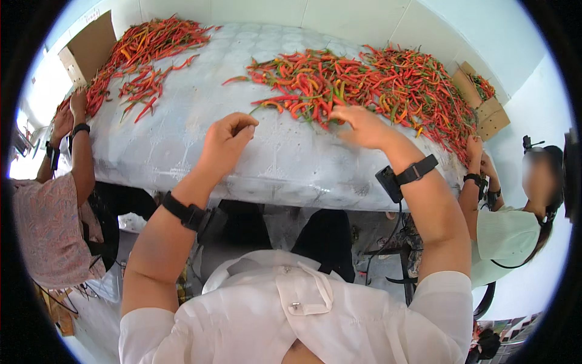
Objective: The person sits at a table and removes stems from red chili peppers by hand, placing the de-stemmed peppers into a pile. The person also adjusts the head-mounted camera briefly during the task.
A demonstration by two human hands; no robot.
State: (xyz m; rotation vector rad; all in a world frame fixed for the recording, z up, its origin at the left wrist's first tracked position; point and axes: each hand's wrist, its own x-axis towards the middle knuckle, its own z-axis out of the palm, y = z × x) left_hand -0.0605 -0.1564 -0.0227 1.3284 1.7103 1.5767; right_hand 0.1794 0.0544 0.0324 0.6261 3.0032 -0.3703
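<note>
Red chili peppers (309,82), some orange or green, lie heaped on the table with its patterned pale cover (182,123). My left hand (231,139) is above the cover, left of the heap, with fingers curled and thumb near the fingertips; a thin green stem seems to show at the fingertips, but whether it is held I cannot tell. At the heap's front edge is my right hand (361,127), fingers spread and partly blurred, close to some peppers, with nothing visibly gripped. Each of my wrists wears a black strap.
Another chili heap (154,41) lies at the back left beside a cardboard piece (88,50). A cardboard box (491,113) with peppers stands at the right. One person (54,227) works at the left end, another (509,232) at the right, both with hands at peppers.
</note>
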